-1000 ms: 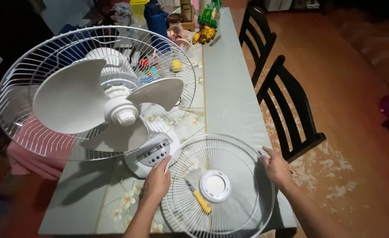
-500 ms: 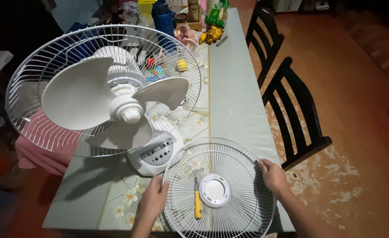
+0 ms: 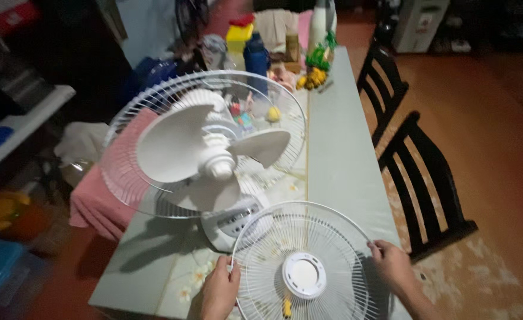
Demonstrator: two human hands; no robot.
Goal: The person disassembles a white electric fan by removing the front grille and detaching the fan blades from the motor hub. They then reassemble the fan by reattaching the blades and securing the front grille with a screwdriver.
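Left hand (image 3: pixel 219 291) grasps the round white wire fan guard (image 3: pixel 304 265) at its nine o'clock rim, while the right hand (image 3: pixel 392 265) grips the rim at three o'clock (both closed on the wire). It sits above the pale green table (image 3: pixel 338 160), with the white three-bladed desk fan (image 3: pixel 205 148) at eleven o'clock and a yellow-handled tool (image 3: pixel 286 307) beneath

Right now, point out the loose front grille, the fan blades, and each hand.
front grille (image 3: pixel 304 274), head view, white centre disc.
fan blades (image 3: pixel 221 166), head view, hub cap.
left hand (image 3: pixel 220 290), head view, back of hand.
right hand (image 3: pixel 392 265), head view, back of hand.
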